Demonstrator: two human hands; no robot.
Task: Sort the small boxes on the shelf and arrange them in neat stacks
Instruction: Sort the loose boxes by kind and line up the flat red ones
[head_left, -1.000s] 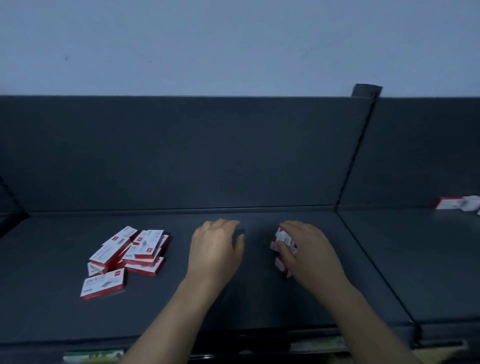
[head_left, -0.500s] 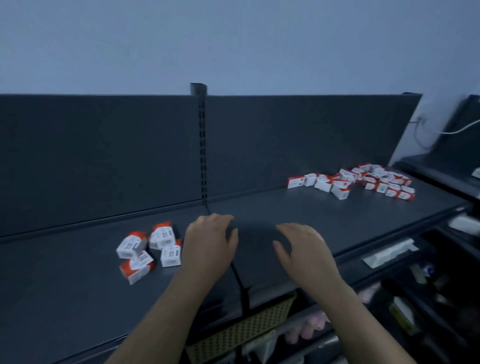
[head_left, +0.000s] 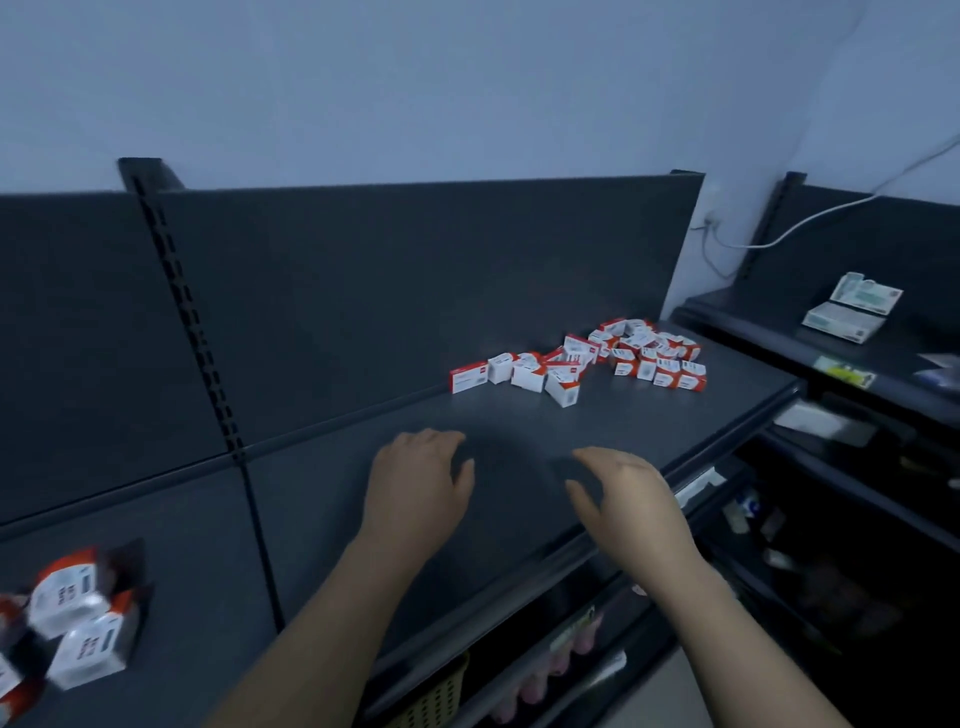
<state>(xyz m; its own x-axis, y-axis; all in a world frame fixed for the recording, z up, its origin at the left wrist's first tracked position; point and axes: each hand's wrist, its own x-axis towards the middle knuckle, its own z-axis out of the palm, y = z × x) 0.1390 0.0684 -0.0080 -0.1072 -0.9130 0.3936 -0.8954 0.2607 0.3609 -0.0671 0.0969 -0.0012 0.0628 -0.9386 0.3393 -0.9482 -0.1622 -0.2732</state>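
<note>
Shop; slotted gondola shelving (head_left: 519, 312) w/ boxed stock (head_left: 582, 361); price-tag strip (head_left: 698, 483).

the dark shelf (head_left: 649, 421) carries a loose heap of small red-and-white boxes (head_left: 576, 349) by its back panel, towards the right end. a smaller, blurred cluster of boxes (head_left: 67, 597) lies on its left section.

left hand (head_left: 418, 480), right hand (head_left: 631, 499), both empty, relaxed
</note>
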